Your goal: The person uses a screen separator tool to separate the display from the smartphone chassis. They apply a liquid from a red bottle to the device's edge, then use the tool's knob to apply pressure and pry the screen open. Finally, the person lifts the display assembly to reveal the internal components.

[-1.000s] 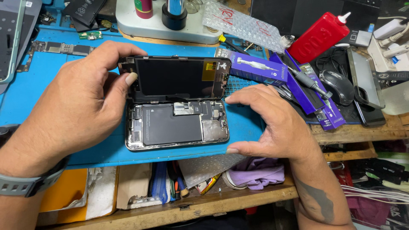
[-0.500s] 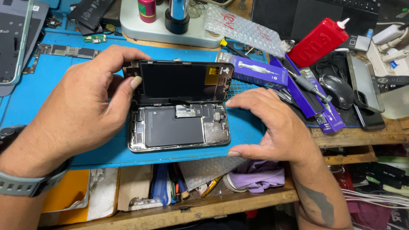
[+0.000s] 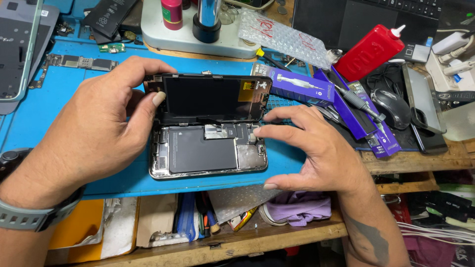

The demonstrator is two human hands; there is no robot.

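Mid-frame on the blue mat (image 3: 59,106), left hand (image 3: 94,133) pinches the lifted screen (image 3: 210,96) of the opened phone (image 3: 208,151), right hand (image 3: 316,151) spread, fingertips touching the phone's right edge.

You were at a phone repair workbench: beyond your left hand (image 3: 94,133) gripping the opened phone (image 3: 208,143) lay loose circuit boards (image 3: 74,63) on a blue work mat (image 3: 54,109); past your right hand (image 3: 316,153) sat a precision screwdriver (image 3: 358,101) and red squeeze bottle (image 3: 371,52).
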